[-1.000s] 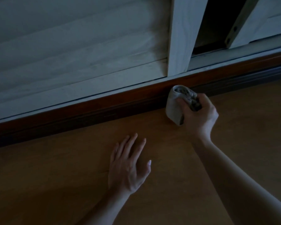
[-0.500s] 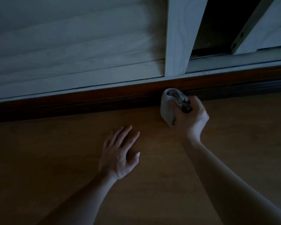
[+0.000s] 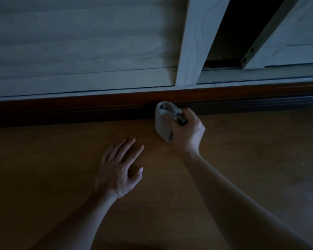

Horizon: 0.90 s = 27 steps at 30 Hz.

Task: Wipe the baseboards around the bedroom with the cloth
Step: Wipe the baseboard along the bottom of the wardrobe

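Dim bedroom: wood floor below, pale wardrobe doors across 10 to 2, with a dark open gap at 1 o'clock. The dark red-brown baseboard runs 9 to 3 under the doors.

The cloth is dead centre, its top end touching the baseboard face and its lower end just above the floor. My right hand is just toward 3 o'clock of it, fingers curled tight round the wad. My left hand is at 7 o'clock, flat on the floor, fingers straight and a bit spread, propping me.

Risks, my guess:
- The wad is small, so contact is narrow and the board's top ledge could get skipped.
- Low light makes missed dust hard to spot.
- My propping palm could slide on the smooth floor and jerk the stroke.

The cloth is pale grey-white and bunched into a lump, with darker folds where it pokes out of my fist. Grime or shadow, I can't tell.
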Motion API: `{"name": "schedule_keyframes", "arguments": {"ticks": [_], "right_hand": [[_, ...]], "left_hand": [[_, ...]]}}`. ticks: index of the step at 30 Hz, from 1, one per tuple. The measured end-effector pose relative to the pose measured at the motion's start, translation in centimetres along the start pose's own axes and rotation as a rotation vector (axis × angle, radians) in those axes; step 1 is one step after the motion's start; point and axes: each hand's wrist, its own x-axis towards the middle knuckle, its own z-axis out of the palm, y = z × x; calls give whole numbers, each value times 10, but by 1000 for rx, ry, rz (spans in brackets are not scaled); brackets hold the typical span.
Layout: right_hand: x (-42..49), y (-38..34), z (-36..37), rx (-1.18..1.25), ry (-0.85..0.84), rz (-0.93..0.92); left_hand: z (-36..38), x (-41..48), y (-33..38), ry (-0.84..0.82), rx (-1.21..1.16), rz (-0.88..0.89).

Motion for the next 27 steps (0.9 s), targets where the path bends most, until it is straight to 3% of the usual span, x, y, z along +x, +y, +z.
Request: {"name": "schedule_keyframes", "arguments": {"ticks": [3,9,15,27], "right_hand": [[4,2,-1,23,-24,0],[3,14,-17,14,104,44],[3,3,-9,49,-31,24],[34,37,-88,-10,190,119]], "left_hand": [[2,-1,-1,12,0,15],[3,-1,1,-10,25,3],[6,6,44,36,-68,-116],[19,6,61,-17,41,-127]]}}
